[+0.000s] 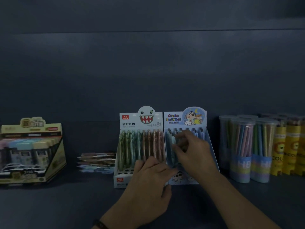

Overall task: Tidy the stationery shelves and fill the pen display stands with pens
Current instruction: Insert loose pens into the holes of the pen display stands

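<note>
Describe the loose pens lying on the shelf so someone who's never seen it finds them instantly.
In the middle stand two upright pen displays; the left is the monster-face stand. Between its base and the yellow display box further left lies a small pile of pens. They alone lie flat on the shelf, not standing in a holder.

My right hand [192,151] hid the middle pens of the blue stand [171,125]; whether it pinched one I couldn't tell. At three o'clock, yellow packs [295,146] ran off-frame.
</note>
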The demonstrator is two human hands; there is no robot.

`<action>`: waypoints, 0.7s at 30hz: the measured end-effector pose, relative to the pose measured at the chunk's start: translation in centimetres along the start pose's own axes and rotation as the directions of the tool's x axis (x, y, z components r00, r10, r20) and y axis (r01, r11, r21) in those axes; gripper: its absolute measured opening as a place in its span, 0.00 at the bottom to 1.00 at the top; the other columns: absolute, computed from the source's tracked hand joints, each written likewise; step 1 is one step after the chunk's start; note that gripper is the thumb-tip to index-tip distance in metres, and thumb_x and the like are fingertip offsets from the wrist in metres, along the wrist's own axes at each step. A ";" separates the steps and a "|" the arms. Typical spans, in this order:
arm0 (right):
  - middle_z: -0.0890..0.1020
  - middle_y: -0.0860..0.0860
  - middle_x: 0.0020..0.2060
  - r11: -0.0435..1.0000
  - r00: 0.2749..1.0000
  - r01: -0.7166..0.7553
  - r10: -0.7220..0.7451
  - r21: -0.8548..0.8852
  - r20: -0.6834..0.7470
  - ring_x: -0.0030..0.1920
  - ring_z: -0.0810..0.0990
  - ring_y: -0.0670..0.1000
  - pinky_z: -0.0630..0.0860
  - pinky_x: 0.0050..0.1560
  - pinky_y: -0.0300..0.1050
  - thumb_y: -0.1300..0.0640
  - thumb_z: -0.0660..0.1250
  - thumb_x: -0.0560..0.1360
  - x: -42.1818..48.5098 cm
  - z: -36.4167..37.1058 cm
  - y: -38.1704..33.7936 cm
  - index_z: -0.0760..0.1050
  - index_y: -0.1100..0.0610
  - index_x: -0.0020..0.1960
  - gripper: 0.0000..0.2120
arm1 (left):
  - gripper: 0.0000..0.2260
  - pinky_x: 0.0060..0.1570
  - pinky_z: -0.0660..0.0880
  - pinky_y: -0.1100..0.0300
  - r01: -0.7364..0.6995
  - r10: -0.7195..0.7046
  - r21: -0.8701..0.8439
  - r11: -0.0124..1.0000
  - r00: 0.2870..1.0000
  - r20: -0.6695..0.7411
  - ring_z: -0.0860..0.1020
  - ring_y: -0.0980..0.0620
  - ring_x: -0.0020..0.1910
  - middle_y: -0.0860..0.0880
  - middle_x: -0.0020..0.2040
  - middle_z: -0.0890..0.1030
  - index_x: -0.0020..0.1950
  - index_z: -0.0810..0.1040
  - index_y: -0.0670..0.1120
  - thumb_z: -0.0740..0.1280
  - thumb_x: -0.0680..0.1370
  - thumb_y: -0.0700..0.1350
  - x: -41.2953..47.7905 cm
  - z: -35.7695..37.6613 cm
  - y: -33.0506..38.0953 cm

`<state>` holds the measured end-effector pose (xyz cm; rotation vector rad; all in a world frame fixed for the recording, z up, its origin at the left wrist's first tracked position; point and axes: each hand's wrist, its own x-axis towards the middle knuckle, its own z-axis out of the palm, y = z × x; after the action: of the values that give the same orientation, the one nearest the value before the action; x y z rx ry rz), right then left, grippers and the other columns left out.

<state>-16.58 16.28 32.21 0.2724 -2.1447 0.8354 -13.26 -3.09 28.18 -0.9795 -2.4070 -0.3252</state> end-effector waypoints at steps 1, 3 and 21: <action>0.81 0.40 0.39 0.998 0.999 0.035 -0.036 -0.044 -0.031 0.38 0.80 0.41 0.81 0.42 0.45 0.54 0.74 0.78 -0.1 -0.2 -0.1 0.78 0.50 0.56 0.08 | 0.22 0.64 0.60 0.55 -0.002 0.002 -0.007 1.000 1.000 -0.014 0.65 0.60 0.65 0.66 0.65 0.74 0.75 0.71 0.62 0.62 0.80 0.55 0.0 -0.1 0.0; 0.81 0.43 0.38 0.984 0.985 0.118 -0.132 -0.132 -0.107 0.35 0.80 0.44 0.81 0.37 0.50 0.54 0.72 0.79 -0.2 -0.8 -0.6 0.77 0.50 0.53 0.05 | 0.18 0.62 0.59 0.58 -0.010 0.008 -0.039 0.999 0.998 -0.061 0.66 0.61 0.63 0.65 0.61 0.74 0.70 0.75 0.63 0.62 0.80 0.54 0.0 -0.4 -0.2; 0.75 0.44 0.29 0.988 0.990 0.105 -0.114 0.111 0.078 0.33 0.77 0.46 0.77 0.36 0.53 0.53 0.68 0.79 -1.5 9.3 -11.5 0.74 0.48 0.43 0.07 | 0.11 0.50 0.79 0.48 0.283 -0.264 0.110 0.953 0.950 -0.164 0.76 0.52 0.50 0.59 0.51 0.79 0.54 0.80 0.59 0.69 0.73 0.48 -5.6 -6.7 -20.0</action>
<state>-16.09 1.41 32.32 0.4847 -2.1443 0.8903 -21.47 -23.21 30.17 -0.5413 -2.3928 -0.3195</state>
